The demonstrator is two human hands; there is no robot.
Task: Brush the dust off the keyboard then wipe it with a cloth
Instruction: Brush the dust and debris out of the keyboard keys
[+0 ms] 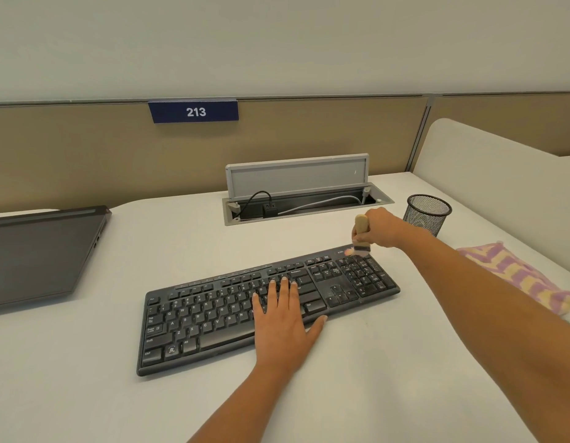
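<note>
Keyboard: matt black plastic, dust-flecked. Brush: pale wood handle. Cloth: woven. Pen cup: black metal mesh. Surface: smooth, matt.

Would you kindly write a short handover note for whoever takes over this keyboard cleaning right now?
Left hand: flat on the keyboard, fingers straight, steadying it.
Right hand: grips the brush by its wooden handle, bristles down on the far right corner, above the number pad.
Cloth: purple and yellow, lying on the desk to the right of the keyboard, untouched.
Done: brushing is under way; how many keys are brushed cannot be told.
Left: finish brushing, then wipe with the cloth.
</note>
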